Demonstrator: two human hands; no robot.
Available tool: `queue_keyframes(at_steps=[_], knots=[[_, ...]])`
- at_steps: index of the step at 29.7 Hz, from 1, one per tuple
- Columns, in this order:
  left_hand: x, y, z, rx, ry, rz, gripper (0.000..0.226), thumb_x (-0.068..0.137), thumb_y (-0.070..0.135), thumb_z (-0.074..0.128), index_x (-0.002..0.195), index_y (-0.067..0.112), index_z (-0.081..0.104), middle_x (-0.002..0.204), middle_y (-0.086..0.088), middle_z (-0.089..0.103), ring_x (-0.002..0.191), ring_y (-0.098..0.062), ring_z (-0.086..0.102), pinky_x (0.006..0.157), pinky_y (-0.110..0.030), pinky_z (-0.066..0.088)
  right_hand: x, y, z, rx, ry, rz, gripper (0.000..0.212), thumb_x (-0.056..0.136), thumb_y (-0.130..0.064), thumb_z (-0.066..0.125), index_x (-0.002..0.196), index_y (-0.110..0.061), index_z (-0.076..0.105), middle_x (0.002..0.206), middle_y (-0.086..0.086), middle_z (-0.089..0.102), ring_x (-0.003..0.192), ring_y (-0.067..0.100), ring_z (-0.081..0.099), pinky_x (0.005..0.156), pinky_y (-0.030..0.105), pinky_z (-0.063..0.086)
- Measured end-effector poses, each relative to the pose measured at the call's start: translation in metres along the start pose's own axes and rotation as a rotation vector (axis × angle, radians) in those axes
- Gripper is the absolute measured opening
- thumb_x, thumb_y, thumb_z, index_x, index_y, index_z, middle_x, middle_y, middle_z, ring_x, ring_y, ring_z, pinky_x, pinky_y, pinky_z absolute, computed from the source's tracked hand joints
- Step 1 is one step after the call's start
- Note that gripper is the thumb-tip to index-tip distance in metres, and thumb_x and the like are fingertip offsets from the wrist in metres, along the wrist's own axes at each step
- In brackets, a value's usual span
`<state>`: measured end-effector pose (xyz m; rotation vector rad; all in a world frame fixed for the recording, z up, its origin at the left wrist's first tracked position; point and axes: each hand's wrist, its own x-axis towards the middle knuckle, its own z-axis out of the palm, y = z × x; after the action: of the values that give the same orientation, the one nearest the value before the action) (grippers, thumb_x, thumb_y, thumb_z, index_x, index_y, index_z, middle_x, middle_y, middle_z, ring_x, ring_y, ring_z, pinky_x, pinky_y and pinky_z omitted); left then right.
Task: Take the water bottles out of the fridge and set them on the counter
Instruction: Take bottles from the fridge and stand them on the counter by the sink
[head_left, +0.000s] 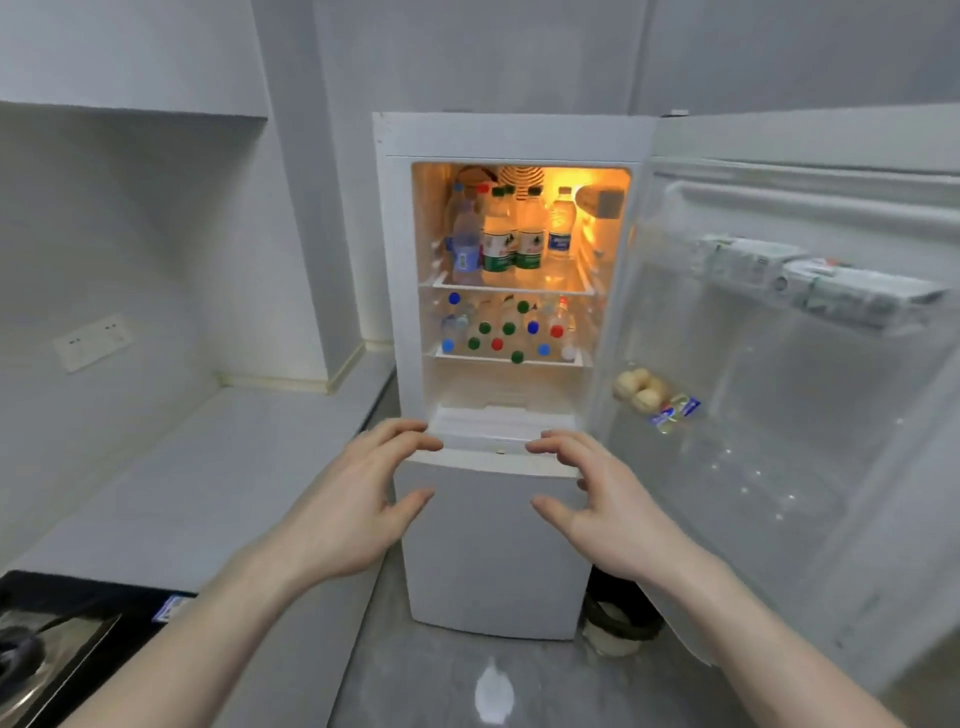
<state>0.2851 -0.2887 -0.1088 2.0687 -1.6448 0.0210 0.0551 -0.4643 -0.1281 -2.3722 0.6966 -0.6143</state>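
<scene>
A small white fridge (488, 545) stands open ahead, lit inside. Several water bottles (514, 239) with green, red and blue caps stand upright on its top shelf. More bottles (506, 330) fill the second shelf, their coloured caps showing. My left hand (358, 499) and my right hand (602, 493) are both stretched out in front of the fridge's lower part, fingers spread, holding nothing. The grey counter (208, 467) runs along the left wall beside the fridge.
The fridge door (779, 415) is swung wide to the right, with packets (810, 283) on its upper rack and a bag of round buns (644, 389) lower down. A black stove (62, 639) sits at the counter's near left. A wall socket (93, 340) is above the counter.
</scene>
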Motion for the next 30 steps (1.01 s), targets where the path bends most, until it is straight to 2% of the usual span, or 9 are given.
queue_keyframes(at_steps=[4,9,11,14,17,21,24,27,30], knots=[[0.044,-0.004,0.005,-0.059,-0.029,0.101,0.042,0.097,0.042,0.062,0.137,0.042,0.053,0.151,0.025,0.038,0.13,-0.002,0.047,0.107,-0.02,0.035,0.005,0.006,-0.017,-0.03,0.105,0.087,0.046,0.092,-0.029,0.073,0.134,-0.041,0.056,0.14,-0.03,0.044,0.123,-0.017,0.045,0.111,0.027,0.041],[0.086,-0.018,0.004,-0.093,-0.062,0.198,0.041,0.098,0.043,0.06,0.138,0.043,0.051,0.15,0.029,0.036,0.137,0.001,0.04,0.109,-0.022,0.036,0.022,0.006,-0.037,-0.073,0.229,0.161,0.046,0.092,-0.028,0.074,0.133,-0.038,0.058,0.133,-0.036,0.044,0.117,-0.029,0.038,0.111,0.027,0.041],[0.107,-0.026,0.001,-0.096,-0.06,0.238,0.041,0.098,0.043,0.06,0.138,0.043,0.051,0.15,0.029,0.036,0.138,0.0,0.039,0.111,-0.022,0.033,0.03,0.004,-0.041,-0.09,0.275,0.173,0.046,0.091,-0.029,0.075,0.133,-0.04,0.058,0.131,-0.04,0.042,0.122,-0.021,0.042,0.113,0.029,0.041],[0.135,-0.032,0.001,-0.096,-0.054,0.292,0.041,0.098,0.042,0.061,0.138,0.041,0.052,0.148,0.027,0.039,0.138,0.001,0.039,0.111,-0.02,0.03,0.039,0.004,-0.047,-0.112,0.305,0.192,0.045,0.091,-0.029,0.075,0.131,-0.042,0.058,0.137,-0.031,0.047,0.129,-0.002,0.048,0.113,0.033,0.042],[0.163,-0.037,0.002,-0.123,-0.064,0.318,0.041,0.098,0.04,0.062,0.137,0.041,0.053,0.146,0.028,0.04,0.138,0.002,0.039,0.112,-0.022,0.032,0.058,0.008,-0.051,-0.136,0.314,0.182,0.045,0.091,-0.029,0.075,0.13,-0.042,0.058,0.135,-0.032,0.048,0.122,-0.002,0.052,0.108,0.031,0.046],[0.212,-0.045,-0.005,-0.124,-0.055,0.327,0.041,0.096,0.036,0.066,0.136,0.038,0.055,0.142,0.026,0.044,0.133,0.002,0.043,0.113,-0.027,0.038,0.102,0.012,-0.061,-0.149,0.319,0.17,0.046,0.092,-0.032,0.074,0.132,-0.044,0.057,0.137,-0.031,0.047,0.124,-0.001,0.052,0.108,0.032,0.046],[0.28,-0.061,-0.002,-0.12,-0.03,0.285,0.041,0.095,0.033,0.068,0.134,0.035,0.057,0.137,0.024,0.047,0.125,0.001,0.047,0.105,-0.02,0.039,0.175,0.032,-0.068,-0.136,0.312,0.11,0.045,0.092,-0.029,0.073,0.13,-0.044,0.056,0.134,-0.031,0.047,0.124,-0.005,0.05,0.108,0.029,0.044],[0.296,-0.066,-0.003,-0.114,-0.043,0.241,0.041,0.094,0.033,0.069,0.134,0.032,0.058,0.137,0.019,0.049,0.12,-0.003,0.051,0.097,-0.018,0.04,0.191,0.031,-0.064,-0.09,0.303,0.104,0.045,0.093,-0.028,0.072,0.131,-0.044,0.054,0.135,-0.025,0.048,0.122,-0.001,0.051,0.103,0.026,0.044],[0.343,-0.074,0.004,-0.11,-0.044,0.188,0.044,0.093,0.032,0.071,0.134,0.031,0.058,0.138,0.016,0.048,0.12,-0.007,0.051,0.103,-0.025,0.044,0.24,0.049,-0.065,-0.069,0.305,0.087,0.048,0.095,-0.031,0.07,0.14,-0.037,0.053,0.14,-0.021,0.048,0.123,0.002,0.051,0.098,0.023,0.047]])
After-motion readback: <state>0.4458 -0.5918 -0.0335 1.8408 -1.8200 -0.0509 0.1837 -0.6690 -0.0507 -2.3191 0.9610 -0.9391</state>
